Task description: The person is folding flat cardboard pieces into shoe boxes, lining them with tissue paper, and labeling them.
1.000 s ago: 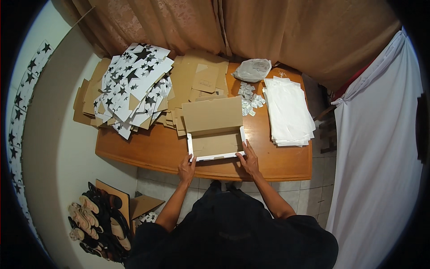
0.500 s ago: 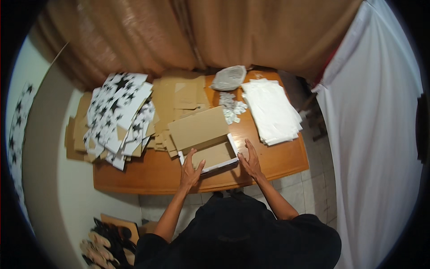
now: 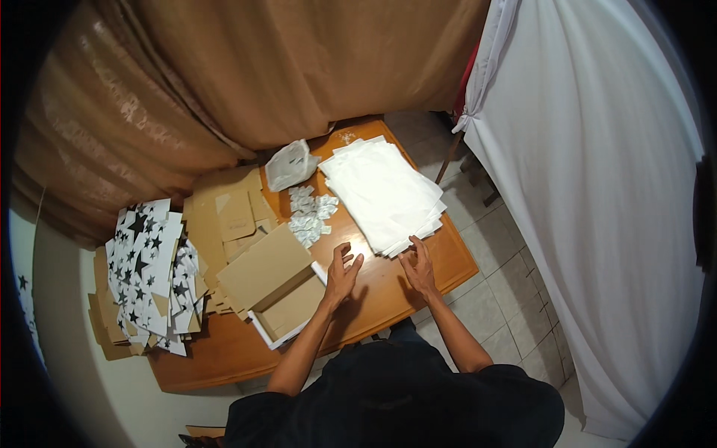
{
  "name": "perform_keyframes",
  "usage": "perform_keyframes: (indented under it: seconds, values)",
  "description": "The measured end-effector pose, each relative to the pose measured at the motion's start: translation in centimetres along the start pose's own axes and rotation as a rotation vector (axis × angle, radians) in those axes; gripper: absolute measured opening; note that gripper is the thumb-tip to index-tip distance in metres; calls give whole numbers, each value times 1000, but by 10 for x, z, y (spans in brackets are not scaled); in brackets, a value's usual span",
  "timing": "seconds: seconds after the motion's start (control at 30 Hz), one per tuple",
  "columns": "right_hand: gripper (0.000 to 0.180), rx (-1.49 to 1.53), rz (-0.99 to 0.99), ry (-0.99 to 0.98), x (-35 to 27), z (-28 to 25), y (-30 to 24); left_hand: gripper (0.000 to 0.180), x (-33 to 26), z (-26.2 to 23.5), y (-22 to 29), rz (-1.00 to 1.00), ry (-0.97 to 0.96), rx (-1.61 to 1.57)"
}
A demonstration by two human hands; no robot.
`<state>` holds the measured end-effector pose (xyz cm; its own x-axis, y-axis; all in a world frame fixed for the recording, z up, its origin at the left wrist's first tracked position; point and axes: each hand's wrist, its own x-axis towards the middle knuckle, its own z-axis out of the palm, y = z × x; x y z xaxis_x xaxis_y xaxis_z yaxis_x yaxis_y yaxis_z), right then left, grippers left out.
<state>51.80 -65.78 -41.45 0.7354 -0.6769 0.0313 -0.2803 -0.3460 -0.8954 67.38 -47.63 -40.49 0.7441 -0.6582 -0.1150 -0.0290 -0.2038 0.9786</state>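
Observation:
An open cardboard box point(image 3: 285, 308), brown inside with white walls, stands near the table's front edge, its lid raised at the back. My left hand point(image 3: 343, 275) hovers just right of the box with its fingers bent and apart, holding nothing. At the near corner of a stack of white paper sheets point(image 3: 382, 193), my right hand point(image 3: 418, 269) has its fingers spread. Its fingertips are close to the sheets' edge; whether they touch I cannot tell.
Small silvery-white packets point(image 3: 311, 222) lie behind the box, near a clear plastic bag point(image 3: 291, 165). Flat brown cardboard point(image 3: 213, 196) and star-printed white box pieces point(image 3: 146, 261) are piled left on the wooden table point(image 3: 224, 358). A white curtain point(image 3: 575, 187) hangs at the right.
Both hands have left the sides of the box and moved right, toward the white sheets. My view has turned to the right, so the table's things appear shifted left.

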Motion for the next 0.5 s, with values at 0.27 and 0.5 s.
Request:
perform_keyframes:
  seconds: [0.27, 0.5]
  values:
    - [54, -17, 39, -1, 80, -55, 58, 58, 79, 80, -18, -129, 79, 22]
    - [53, -60, -66, -92, 157, -68, 91, 65, 127, 120, -24, -247, 195, 83]
